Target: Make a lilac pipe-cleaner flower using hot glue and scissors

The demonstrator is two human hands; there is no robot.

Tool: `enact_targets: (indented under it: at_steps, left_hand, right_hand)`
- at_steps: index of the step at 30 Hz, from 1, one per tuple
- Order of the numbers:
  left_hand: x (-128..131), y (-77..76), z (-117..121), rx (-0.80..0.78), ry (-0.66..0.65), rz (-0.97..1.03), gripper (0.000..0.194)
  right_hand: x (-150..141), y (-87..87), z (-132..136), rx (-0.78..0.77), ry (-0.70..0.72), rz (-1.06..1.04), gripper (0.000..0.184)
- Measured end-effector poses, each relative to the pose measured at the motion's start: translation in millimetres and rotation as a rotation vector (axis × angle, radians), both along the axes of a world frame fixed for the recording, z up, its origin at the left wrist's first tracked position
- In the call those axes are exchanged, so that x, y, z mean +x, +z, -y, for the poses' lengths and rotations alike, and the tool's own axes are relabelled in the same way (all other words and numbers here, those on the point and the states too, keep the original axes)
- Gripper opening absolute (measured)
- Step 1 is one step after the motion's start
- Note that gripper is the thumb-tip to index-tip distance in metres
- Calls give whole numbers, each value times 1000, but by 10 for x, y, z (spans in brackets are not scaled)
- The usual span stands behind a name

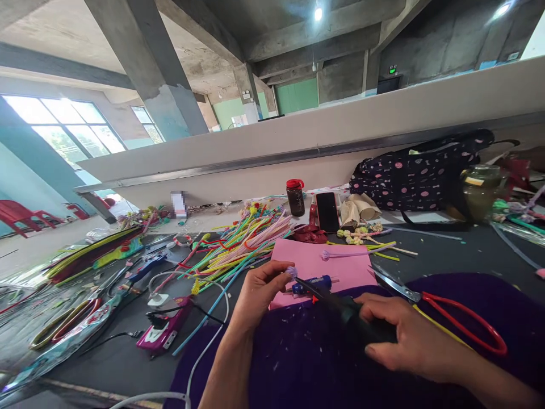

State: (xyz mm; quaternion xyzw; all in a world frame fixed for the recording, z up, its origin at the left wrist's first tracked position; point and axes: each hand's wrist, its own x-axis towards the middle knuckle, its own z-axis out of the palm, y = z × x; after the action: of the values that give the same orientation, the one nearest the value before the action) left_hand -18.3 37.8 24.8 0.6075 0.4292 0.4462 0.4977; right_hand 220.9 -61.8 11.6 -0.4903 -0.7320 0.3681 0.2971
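Observation:
My left hand [266, 289] is closed in a pinch on a small pale purple fuzzy piece [292, 272]. My right hand [395, 335] is wrapped around a black tool with a long narrow tip [340, 307]; blur and the grip hide its exact kind. That tip reaches up to the purple piece, and I cannot tell whether they touch. Under them lies a pink sheet [293, 253] with a blue tool [313, 284] and a purple fuzzy stem [340, 254] on it. Red-handled scissors [447, 312] rest beside my right hand, blades partly apart.
Colourful fuzzy stems [251, 238] are heaped behind my left hand. A purple power strip [166, 329] with white cables lies at left, near more scissors [68, 324]. At the back stand a red-capped bottle [295, 199], a phone [327, 212], a patterned bag [409, 176] and a jar [480, 193].

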Motion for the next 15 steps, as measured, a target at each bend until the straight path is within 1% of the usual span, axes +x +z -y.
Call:
enact_targets:
  at_steps: [6,9,12,15]
  left_hand:
    - [-12,-18,-22,67,-61,-69,20]
    - [-15,-24,-34,64,-60,-76,20]
    - [-10,-37,-37,-8,-45,14,22]
    - [-13,-58,-46,-120,-66,205,33]
  right_hand:
    - [16,-35,-18,15,10,55,14]
    - [16,-39,-28,26,-2,67,14]
    - [35,-39,-26,9,-9,47,16]
    - [55,-41,-15,-16,16,-3,17]
